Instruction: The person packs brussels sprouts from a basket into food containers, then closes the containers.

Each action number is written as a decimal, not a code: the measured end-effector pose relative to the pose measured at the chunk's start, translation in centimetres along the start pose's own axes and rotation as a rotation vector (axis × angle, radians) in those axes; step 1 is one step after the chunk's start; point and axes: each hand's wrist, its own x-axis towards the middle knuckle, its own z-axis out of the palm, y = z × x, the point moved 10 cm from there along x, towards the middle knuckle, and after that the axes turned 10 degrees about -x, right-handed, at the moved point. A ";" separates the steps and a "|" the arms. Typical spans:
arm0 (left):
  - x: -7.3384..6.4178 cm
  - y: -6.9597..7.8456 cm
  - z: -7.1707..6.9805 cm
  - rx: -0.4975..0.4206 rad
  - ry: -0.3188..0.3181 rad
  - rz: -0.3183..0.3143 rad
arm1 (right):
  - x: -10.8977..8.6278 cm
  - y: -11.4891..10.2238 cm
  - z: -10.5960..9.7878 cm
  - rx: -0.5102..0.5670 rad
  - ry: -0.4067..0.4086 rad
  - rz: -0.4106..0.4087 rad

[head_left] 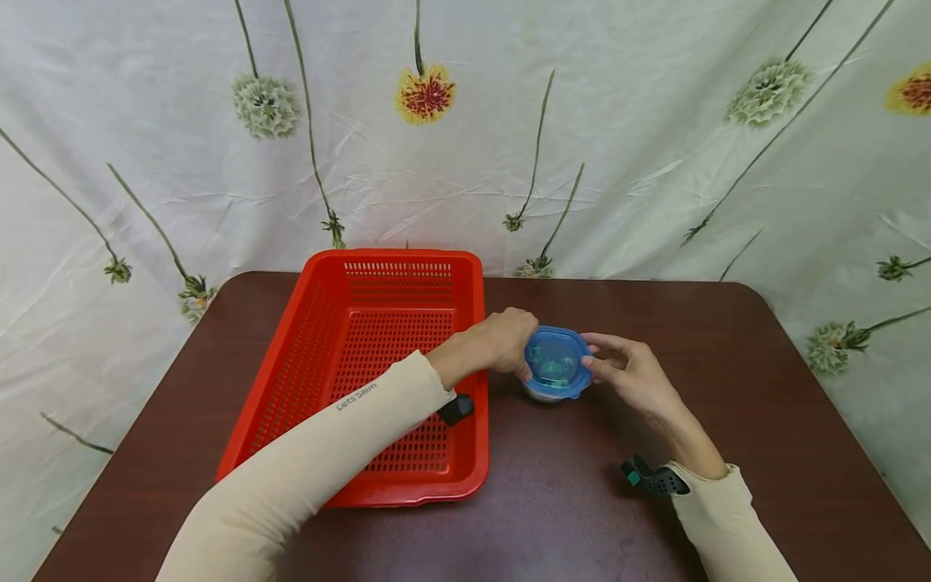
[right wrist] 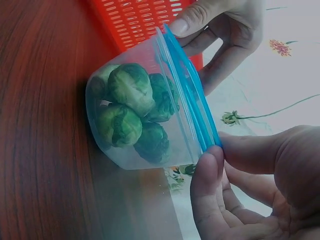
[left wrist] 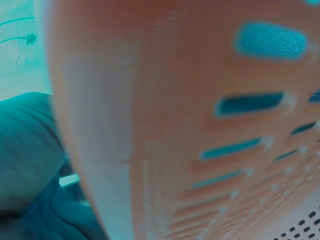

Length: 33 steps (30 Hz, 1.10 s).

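Note:
A clear plastic food container (right wrist: 125, 159) stands on the table just right of the basket, with several green Brussels sprouts (right wrist: 131, 89) inside. Its blue lid (head_left: 556, 360) lies over the top. On the lid's left side my left hand (head_left: 505, 339) grips the edge, thumb at the near side and fingers curled beyond it. My right hand (head_left: 640, 380) pinches the lid's right edge between thumb and fingers, as the right wrist view shows up close. In the left wrist view the basket wall covers most of the scene, and only part of the left hand (left wrist: 25, 150) shows.
A red perforated plastic basket (head_left: 476, 481) sits on the left part of the dark brown table (head_left: 727, 347), under my left forearm. Behind the table hangs a white cloth (head_left: 618, 97) with printed flowers.

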 end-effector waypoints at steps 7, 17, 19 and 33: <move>-0.1 0.2 -0.1 0.004 0.013 0.018 | 0.0 0.0 -0.1 0.072 -0.016 0.021; -0.2 0.1 -0.2 -0.020 0.022 0.024 | -0.1 0.2 -0.1 0.117 -0.022 0.040; -0.2 0.0 -0.2 -0.021 0.019 0.019 | -0.2 0.2 -0.1 0.107 -0.015 0.039; -0.3 0.0 -0.9 -0.147 0.049 0.044 | -0.2 0.0 -1.1 0.166 0.109 0.045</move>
